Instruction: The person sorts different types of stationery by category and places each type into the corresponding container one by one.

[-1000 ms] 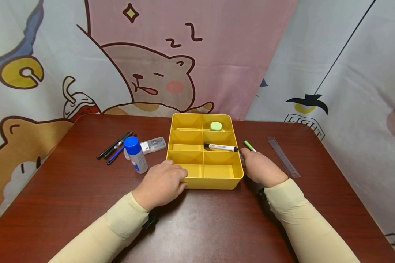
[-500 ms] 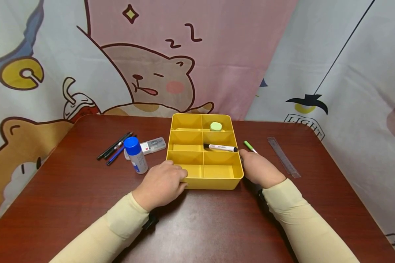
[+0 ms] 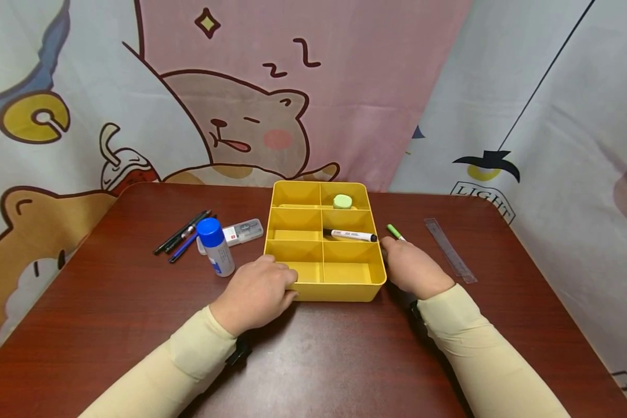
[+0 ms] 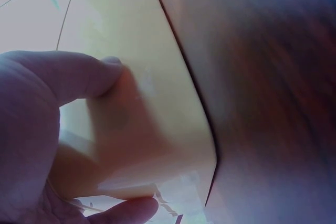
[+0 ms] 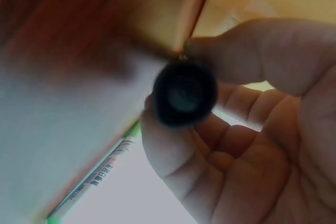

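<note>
My left hand (image 3: 256,293) grips the near left corner of a yellow divided storage box (image 3: 326,292). In the left wrist view its thumb (image 4: 86,77) presses the outer wall, with other fingers over the rim. At the box's right side, my right hand (image 3: 415,267) pinches a black marker (image 5: 185,95), seen end-on as a dark round tip; its length is hidden. Beyond that hand lies a green-capped marker (image 3: 395,231), partly covered. A white marker with a black cap (image 3: 352,234) lies in the middle right compartment, and a pale green block (image 3: 342,201) in the far right one.
Left of the box stand a blue-capped bottle (image 3: 217,249) and, behind it, a clear flat case (image 3: 245,231). Several pens (image 3: 180,235) lie farther left. A transparent ruler (image 3: 449,249) lies to the right. A printed curtain hangs behind the table.
My right hand has shifted slightly left against the box's side, and the dark piece seen beside its fingers is covered now. The left hand and the box have stayed put.
</note>
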`<state>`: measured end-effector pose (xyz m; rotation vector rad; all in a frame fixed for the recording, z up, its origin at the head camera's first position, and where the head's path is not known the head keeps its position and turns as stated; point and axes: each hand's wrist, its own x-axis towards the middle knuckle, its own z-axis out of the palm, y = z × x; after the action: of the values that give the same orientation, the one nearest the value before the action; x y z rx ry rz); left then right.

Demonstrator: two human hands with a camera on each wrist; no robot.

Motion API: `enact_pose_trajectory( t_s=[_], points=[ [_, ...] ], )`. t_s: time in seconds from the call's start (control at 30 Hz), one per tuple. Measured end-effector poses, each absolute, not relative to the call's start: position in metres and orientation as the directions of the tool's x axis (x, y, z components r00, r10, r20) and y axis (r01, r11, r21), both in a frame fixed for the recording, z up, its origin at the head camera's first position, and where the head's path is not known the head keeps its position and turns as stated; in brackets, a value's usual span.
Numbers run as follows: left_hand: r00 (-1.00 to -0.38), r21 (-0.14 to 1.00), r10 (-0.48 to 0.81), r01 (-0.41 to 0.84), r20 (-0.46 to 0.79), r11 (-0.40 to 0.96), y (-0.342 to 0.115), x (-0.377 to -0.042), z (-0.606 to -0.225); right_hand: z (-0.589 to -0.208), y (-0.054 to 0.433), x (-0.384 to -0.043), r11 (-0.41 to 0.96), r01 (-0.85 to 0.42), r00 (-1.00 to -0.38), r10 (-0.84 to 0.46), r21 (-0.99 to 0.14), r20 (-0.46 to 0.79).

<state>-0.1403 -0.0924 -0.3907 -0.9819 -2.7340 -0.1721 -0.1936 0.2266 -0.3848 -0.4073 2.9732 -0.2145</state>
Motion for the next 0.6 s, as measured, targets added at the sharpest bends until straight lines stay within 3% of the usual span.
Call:
enact_pose_trajectory(
  t_s=[0.6],
  points=[
    [-0.733,0.023,0.618,0.649,0.284,0.760,-0.0932,-0.1411,-0.3942,-0.3811,0.2307,-0.1922,0.977,-0.129,-0.992,-0.128,-0.168,0.018]
  ],
)
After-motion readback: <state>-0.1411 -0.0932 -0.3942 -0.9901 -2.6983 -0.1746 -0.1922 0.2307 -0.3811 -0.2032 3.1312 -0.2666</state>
